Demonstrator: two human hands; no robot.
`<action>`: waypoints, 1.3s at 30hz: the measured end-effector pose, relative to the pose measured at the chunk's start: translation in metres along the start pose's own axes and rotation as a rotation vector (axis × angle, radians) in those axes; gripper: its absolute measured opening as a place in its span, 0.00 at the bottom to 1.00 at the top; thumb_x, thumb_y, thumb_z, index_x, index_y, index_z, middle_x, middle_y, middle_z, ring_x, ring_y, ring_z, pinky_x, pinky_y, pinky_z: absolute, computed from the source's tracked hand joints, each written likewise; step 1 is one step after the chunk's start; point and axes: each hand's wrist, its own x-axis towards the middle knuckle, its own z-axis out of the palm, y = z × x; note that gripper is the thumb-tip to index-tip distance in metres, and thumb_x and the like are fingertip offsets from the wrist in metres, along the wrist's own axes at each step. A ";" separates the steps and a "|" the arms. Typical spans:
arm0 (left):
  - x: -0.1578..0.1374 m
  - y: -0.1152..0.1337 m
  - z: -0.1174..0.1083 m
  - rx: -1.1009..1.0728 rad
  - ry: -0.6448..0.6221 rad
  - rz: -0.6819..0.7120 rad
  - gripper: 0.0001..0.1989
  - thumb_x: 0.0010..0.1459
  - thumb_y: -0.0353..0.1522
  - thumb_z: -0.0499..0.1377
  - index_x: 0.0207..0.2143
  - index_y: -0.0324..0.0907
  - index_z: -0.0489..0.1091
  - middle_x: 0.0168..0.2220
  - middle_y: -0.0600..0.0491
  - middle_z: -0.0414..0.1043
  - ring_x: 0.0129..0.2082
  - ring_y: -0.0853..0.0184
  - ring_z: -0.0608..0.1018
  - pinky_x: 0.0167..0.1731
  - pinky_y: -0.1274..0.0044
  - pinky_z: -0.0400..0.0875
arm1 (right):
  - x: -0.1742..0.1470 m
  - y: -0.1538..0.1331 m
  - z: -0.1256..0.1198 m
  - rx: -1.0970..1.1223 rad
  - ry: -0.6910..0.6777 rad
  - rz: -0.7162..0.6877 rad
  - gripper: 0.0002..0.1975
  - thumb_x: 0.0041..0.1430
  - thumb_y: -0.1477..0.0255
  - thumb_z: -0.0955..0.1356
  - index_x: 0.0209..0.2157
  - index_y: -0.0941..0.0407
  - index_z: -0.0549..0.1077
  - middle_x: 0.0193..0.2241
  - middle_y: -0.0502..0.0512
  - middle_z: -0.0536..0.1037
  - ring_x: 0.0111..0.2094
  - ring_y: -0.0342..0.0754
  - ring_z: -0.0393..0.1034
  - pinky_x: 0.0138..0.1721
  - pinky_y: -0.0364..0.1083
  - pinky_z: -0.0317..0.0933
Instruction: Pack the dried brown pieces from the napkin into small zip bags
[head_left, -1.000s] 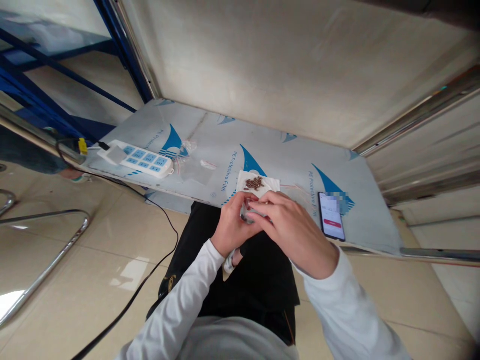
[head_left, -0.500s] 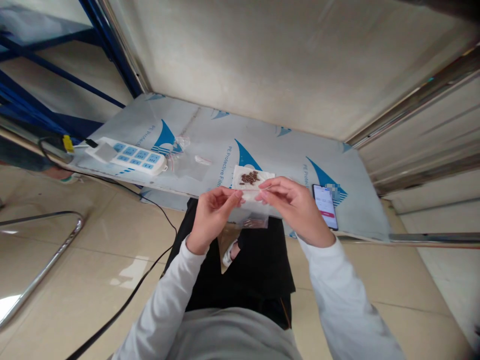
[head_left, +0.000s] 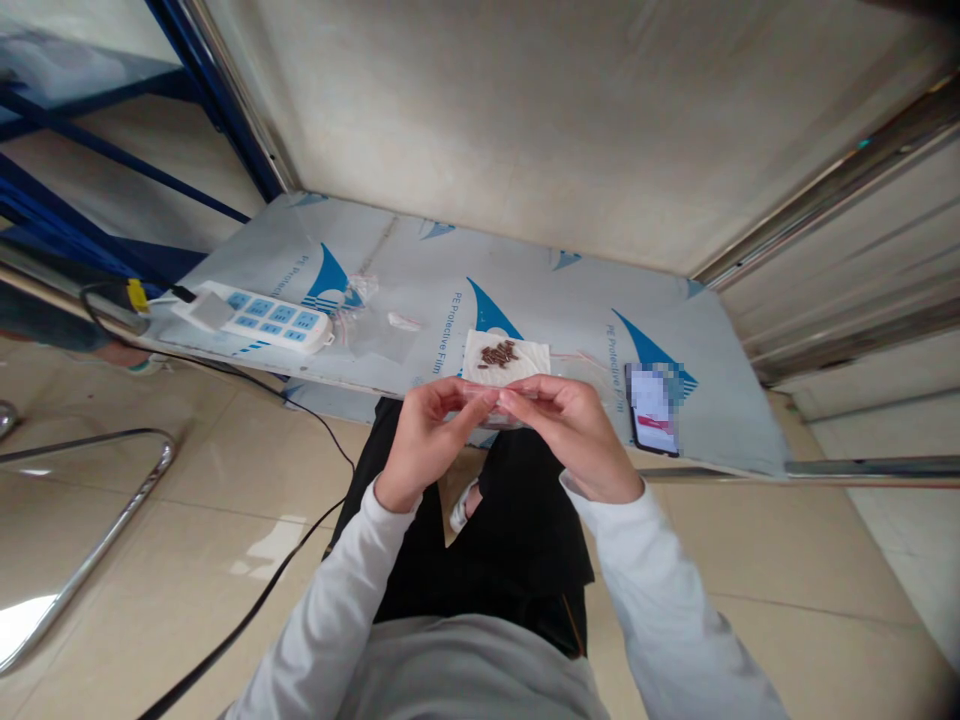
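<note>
Your left hand (head_left: 429, 440) and right hand (head_left: 576, 432) pinch the thin, clear plastic bag (head_left: 501, 420) at six o'clock, near centre; at its twelve, slender brown pieces (head_left: 497, 354) heap on white tissue (head_left: 535, 360).

Free tabletop (head_left: 510, 262) behind the capsules (head_left: 499, 354), phone (head_left: 651, 412) an obstacle rightward.

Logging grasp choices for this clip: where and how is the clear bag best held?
Probably pinch the clear bag by its top edge, from left and right, as the left hand and right hand do: it looks thin and limp, its body hanging below.
</note>
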 end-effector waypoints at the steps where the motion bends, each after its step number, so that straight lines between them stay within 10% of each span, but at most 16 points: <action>1: 0.000 -0.001 0.000 0.000 0.016 0.006 0.11 0.53 0.38 0.63 0.31 0.38 0.74 0.31 0.50 0.77 0.31 0.68 0.77 0.33 0.78 0.72 | 0.000 0.001 0.000 0.020 -0.006 0.014 0.13 0.49 0.61 0.73 0.32 0.57 0.78 0.29 0.52 0.80 0.32 0.45 0.74 0.38 0.45 0.67; 11: 0.005 -0.002 0.007 -0.021 0.023 -0.110 0.14 0.53 0.40 0.63 0.27 0.37 0.73 0.25 0.53 0.75 0.23 0.72 0.74 0.26 0.81 0.68 | 0.000 0.012 0.005 0.152 0.130 0.095 0.17 0.44 0.59 0.75 0.25 0.59 0.73 0.19 0.48 0.73 0.19 0.39 0.62 0.19 0.40 0.53; 39: 0.002 -0.042 0.009 0.089 -0.099 -0.308 0.22 0.54 0.48 0.59 0.24 0.37 0.74 0.19 0.54 0.74 0.18 0.70 0.76 0.19 0.81 0.70 | -0.029 0.048 -0.028 0.157 0.302 0.118 0.14 0.48 0.61 0.74 0.30 0.58 0.77 0.26 0.53 0.79 0.22 0.42 0.70 0.22 0.40 0.63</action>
